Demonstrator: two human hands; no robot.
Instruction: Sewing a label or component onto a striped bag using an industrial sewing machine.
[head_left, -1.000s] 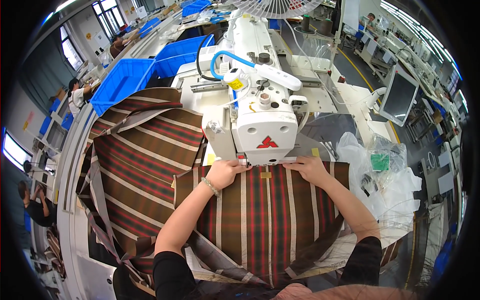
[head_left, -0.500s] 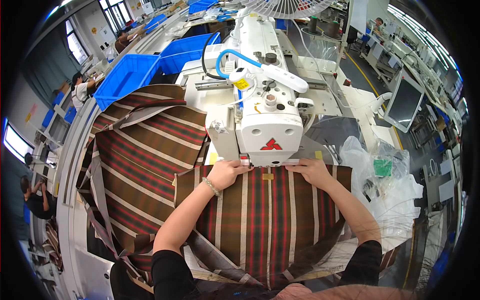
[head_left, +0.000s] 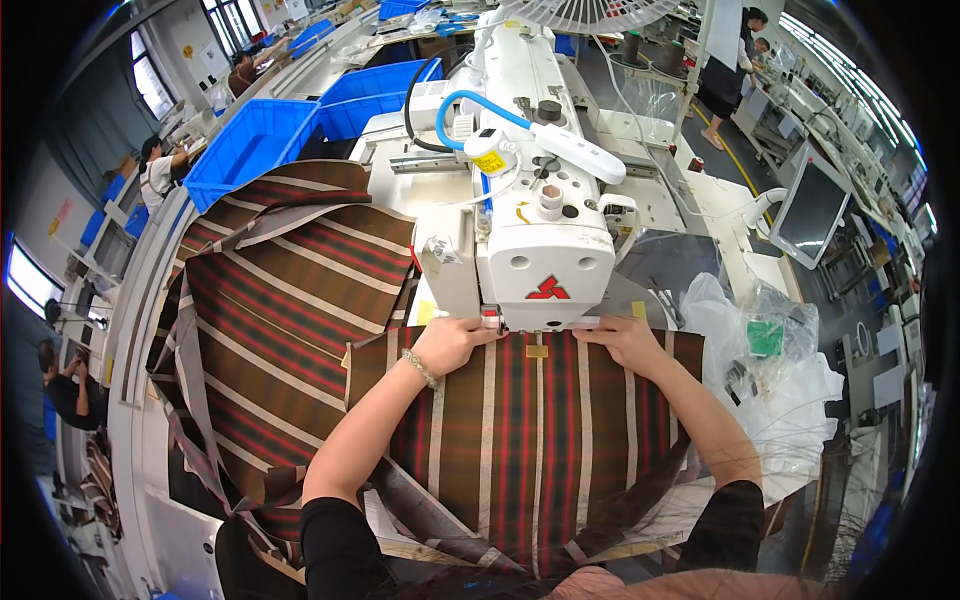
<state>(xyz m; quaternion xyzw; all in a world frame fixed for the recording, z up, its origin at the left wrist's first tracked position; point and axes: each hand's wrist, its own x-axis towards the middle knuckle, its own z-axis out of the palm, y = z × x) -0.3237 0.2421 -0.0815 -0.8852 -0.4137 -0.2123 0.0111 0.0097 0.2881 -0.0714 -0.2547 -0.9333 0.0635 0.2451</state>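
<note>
**At the sewing machine: both hands flat on striped cloth**

On the bench [head_left: 735, 235], just in front of the white sewing machine [head_left: 545, 255], lies a piece of striped fabric [head_left: 540, 430]. It is brown, crossed by red and dark green plaid lines and by pale cream stripes that run away from the person toward the machine. Its far edge sits under the machine's head, with a small yellow tag [head_left: 537, 351] near the middle.

The left hand [head_left: 450, 342] presses down on the cloth's far left corner, fingers spread open and flat, gripping nothing; a bead bracelet [head_left: 421, 368] circles the wrist. The right hand [head_left: 622, 340] rests likewise, open and flat, on the far edge to the right of the needle area.

To the left, a heap of the same striped cloth [head_left: 290, 290] drapes over the bench. Clear plastic bags [head_left: 770, 350] lie at the right.
</note>
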